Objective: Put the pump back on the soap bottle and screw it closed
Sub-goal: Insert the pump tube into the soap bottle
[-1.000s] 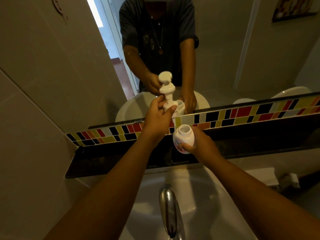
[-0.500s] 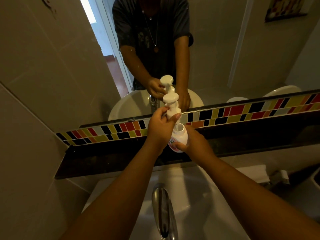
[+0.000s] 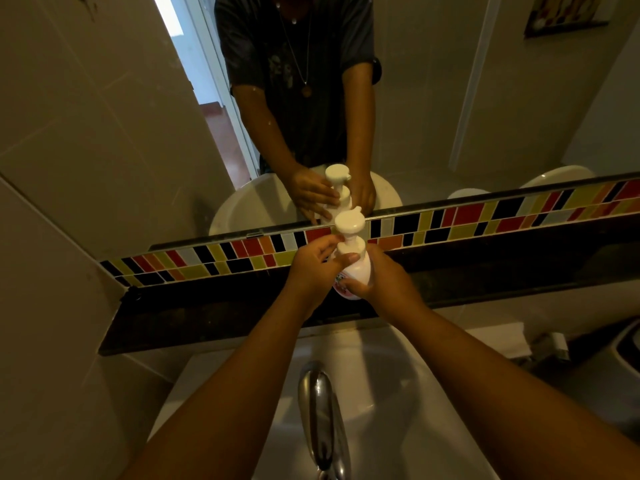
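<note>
The left hand (image 3: 313, 268) is closed around the collar of the pump (image 3: 349, 233), fingers wrapped round the back and thumb laid across the front, while the right hand (image 3: 382, 282) is clamped round the lower body of the soap bottle (image 3: 353, 277) and holds it up. The pump sits on the bottle's neck with no gap showing between collar and shoulder, so the seating looks done; whether the thread is partly or fully run down cannot be told, and I judge the twisting closed to be what is left. The bottle is held clear above the sink (image 3: 388, 375), over its back edge and in front of the dark ledge (image 3: 207, 317) behind the sink. Its long axis runs close to upright, leaning slightly with the top tipped away from the sink toward the mirror (image 3: 450, 98). The pump head's spout seems to point away as well, toward the tile strip (image 3: 485, 216) above the ledge. The faucet (image 3: 320, 410) stands at the sink's near side, well apart from the bottle.
</note>
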Demonstrator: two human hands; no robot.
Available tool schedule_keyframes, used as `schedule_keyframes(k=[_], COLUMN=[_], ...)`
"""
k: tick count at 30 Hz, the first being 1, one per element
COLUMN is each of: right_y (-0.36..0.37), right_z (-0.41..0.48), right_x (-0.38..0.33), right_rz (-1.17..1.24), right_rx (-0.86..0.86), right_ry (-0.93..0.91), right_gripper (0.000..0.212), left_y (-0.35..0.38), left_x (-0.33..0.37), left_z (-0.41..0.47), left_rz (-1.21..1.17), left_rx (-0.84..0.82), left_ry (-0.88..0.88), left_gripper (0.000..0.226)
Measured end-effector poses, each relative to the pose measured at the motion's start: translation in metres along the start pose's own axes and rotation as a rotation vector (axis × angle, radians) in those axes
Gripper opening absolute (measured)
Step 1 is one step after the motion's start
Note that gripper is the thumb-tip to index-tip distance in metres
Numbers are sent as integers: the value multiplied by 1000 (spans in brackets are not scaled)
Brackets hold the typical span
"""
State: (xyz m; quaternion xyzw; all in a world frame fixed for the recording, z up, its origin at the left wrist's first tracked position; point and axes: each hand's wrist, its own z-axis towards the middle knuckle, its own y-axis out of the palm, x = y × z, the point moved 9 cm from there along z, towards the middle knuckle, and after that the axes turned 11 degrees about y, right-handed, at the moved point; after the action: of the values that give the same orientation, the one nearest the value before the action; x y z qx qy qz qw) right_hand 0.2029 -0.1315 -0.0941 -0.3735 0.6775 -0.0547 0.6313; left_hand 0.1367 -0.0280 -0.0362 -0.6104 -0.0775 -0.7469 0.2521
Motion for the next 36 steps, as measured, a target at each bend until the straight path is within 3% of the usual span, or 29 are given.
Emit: schedule_keyframes(k=[9, 14, 18, 24, 31, 36], right_y=[-1, -18, -15, -22, -23, -23], right_z=[-9, -18, -21, -26, -27, -28], right_x=[-5, -19, -19, -23, -25, -24], right_rz=[120, -52, 82, 47, 52, 65], right_rx=[-56, -15, -61, -90, -117, -113], right_ry=[10, -127, -42, -58, -51, -37], right_gripper=[77, 67, 70, 69, 73, 73], left_y=[-4, 10, 20, 13, -18, 0], left_x=[1, 9, 10, 9, 2, 5], left_z=[11, 12, 18, 18, 6, 5], left_rz=[96, 104, 151, 198, 124, 152], left_rx=[-205, -316, -300, -227, -136, -178], left_ry=[0, -13, -60, -47, 21, 67], left_gripper=[39, 62, 62, 70, 37, 50])
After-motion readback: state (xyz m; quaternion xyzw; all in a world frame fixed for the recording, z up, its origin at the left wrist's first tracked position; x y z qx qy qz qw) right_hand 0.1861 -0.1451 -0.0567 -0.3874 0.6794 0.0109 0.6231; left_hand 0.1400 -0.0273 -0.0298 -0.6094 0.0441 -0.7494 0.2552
